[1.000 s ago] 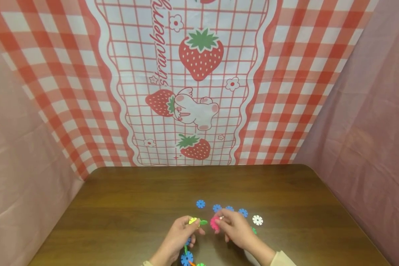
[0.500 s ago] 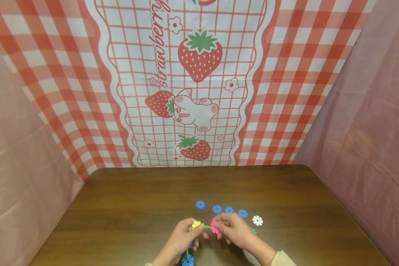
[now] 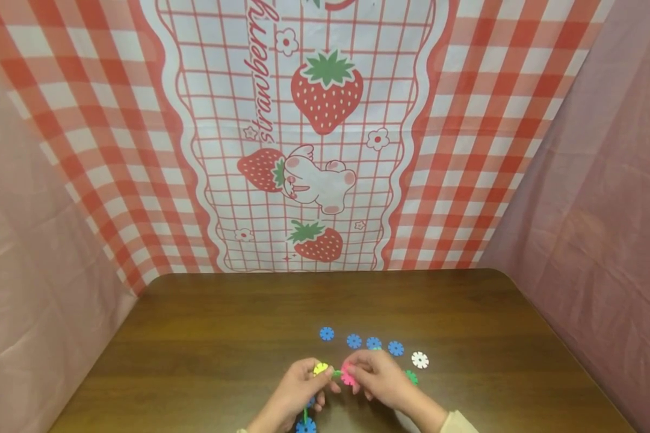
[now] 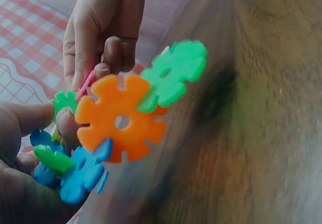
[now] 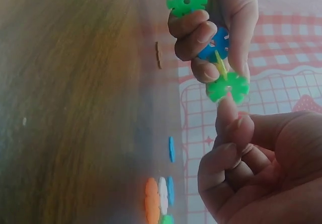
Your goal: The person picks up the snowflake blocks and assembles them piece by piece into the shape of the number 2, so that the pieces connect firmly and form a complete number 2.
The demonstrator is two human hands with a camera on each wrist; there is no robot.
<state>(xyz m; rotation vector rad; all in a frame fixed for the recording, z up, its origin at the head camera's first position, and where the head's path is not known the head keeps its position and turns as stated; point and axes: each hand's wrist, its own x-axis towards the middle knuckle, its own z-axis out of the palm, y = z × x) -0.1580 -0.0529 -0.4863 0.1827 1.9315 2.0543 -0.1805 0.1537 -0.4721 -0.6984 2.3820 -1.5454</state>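
A chain of notched plastic snowflake discs hangs from my left hand (image 3: 298,388), which pinches it near a yellow disc (image 3: 321,368). A green disc (image 5: 236,89) stands edge-on in the head view at the chain's end. Between thumb and fingers my right hand (image 3: 381,379) pinches a pink disc (image 3: 348,375), meeting that green disc; how deep their notches sit is hidden. Lower in the chain, the left wrist view shows an orange disc (image 4: 103,100), another green disc (image 4: 181,65) and a blue disc (image 4: 80,178). My left fingers cover part of the chain.
Beyond my hands on the brown table (image 3: 222,325) lie loose blue discs (image 3: 327,334), a white disc (image 3: 420,360) and a green disc (image 3: 411,377). The right wrist view also shows an orange disc (image 5: 152,204). A checked strawberry cloth (image 3: 325,180) hangs behind the table.
The pink disc and the chain's green end disc were apart a second ago and now meet. My left hand has shifted slightly right; the lower chain has dropped mostly out of the head view.
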